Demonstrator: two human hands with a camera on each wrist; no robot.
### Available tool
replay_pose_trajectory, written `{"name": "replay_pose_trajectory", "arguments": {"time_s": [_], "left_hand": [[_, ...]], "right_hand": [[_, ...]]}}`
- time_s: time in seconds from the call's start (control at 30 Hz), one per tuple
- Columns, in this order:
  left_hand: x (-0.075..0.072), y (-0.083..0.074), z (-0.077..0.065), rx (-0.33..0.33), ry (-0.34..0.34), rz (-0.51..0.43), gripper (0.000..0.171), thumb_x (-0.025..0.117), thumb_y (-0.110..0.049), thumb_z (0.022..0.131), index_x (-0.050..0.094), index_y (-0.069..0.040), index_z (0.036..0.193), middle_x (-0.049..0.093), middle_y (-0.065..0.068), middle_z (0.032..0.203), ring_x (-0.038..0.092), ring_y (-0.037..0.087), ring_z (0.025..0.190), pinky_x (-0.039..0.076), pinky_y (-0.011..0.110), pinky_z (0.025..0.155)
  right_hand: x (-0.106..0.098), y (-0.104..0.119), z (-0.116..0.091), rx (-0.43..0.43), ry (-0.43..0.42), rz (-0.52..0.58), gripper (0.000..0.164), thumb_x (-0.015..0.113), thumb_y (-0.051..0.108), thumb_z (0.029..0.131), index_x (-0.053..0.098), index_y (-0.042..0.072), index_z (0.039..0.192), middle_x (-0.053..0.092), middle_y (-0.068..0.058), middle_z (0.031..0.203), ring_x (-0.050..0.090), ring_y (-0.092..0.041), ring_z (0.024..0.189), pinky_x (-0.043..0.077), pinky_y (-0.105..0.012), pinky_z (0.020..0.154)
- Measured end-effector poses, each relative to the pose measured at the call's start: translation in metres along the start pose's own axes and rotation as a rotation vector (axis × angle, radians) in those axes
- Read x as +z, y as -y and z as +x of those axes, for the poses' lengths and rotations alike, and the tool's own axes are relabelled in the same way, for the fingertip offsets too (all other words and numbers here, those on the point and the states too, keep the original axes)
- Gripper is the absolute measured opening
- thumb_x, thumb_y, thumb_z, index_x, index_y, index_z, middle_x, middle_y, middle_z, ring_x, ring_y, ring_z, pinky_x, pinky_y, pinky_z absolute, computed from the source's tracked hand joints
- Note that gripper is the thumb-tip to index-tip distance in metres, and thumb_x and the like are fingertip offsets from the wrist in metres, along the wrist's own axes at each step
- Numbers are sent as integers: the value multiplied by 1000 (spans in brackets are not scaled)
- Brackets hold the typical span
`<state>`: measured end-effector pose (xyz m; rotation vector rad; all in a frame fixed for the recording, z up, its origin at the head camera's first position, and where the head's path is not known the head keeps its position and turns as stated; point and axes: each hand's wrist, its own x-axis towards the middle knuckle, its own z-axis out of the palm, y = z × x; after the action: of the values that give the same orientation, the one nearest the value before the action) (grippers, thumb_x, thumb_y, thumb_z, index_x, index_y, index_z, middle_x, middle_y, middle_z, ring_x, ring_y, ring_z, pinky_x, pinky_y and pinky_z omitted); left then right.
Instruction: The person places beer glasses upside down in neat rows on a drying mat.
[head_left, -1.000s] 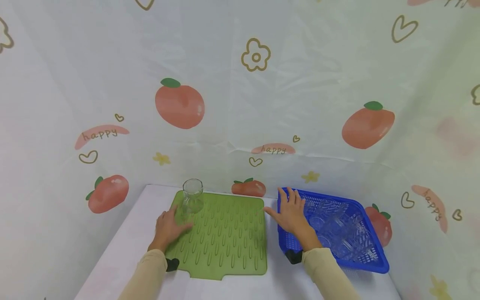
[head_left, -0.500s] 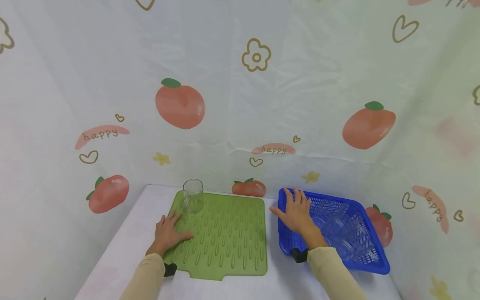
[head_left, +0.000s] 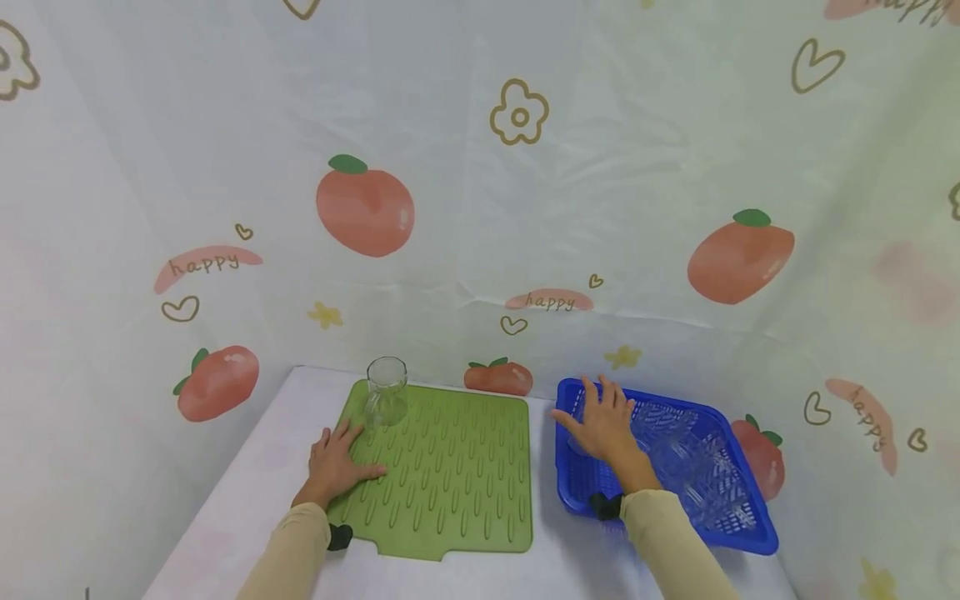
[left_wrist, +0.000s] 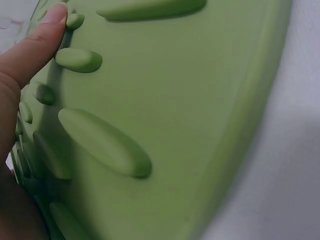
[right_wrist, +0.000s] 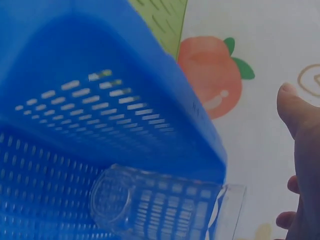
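Observation:
My left hand rests with spread fingers on the left side of a green draining mat; its thumb lies by the mat's raised ridges in the left wrist view. At the mat's far left corner stands a clear glass mug with a handle, beyond the left fingertips. Over the left part of a blue plastic basket hovers my right hand, fingers spread and holding nothing. Several clear glasses lie in the basket. The right wrist view shows one clear glass leaning against the basket's wall, near that hand.
Both the mat and the basket lie on a white table, with a strip of table between them. Behind and to the sides hangs a white curtain with printed fruit. Dark straps sit at both wrists.
My right hand has shifted to the right, further over the basket. The left hand has drawn back slightly and then stayed on the mat. The mug has not moved.

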<state>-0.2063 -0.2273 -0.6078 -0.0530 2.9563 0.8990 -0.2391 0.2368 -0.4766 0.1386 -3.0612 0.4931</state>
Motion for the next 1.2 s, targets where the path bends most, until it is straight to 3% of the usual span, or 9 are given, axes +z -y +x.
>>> {"name": "replay_pose_trajectory", "arguments": {"time_s": [0.47,0.87,1.2], "left_hand": [[3,9,0,-4,0,-2,112,84,-64,70,41,-5,155,19,26,168,7,61,151,10,77,119],[-2,0,-4,-9,2,-7,109,87,-58,71,41,-5,154,20,27,167,7,61,151,10,78,118],[-2,-3,-4,-12,4,-35,109,87,-58,70,41,-6,155,20,26,167,7,60,152,8,77,119]], "right_hand": [[3,-19,17,49,17,19,93,55,63,97,21,4,160,10,-34,164,8,-58,151,6,-80,117],[14,-33,30,59,41,55,93,53,61,99,17,0,161,9,-38,162,7,-60,150,10,-79,117],[20,-31,28,96,56,11,85,57,51,101,22,-2,158,14,-39,159,12,-62,148,15,-76,119]]}}
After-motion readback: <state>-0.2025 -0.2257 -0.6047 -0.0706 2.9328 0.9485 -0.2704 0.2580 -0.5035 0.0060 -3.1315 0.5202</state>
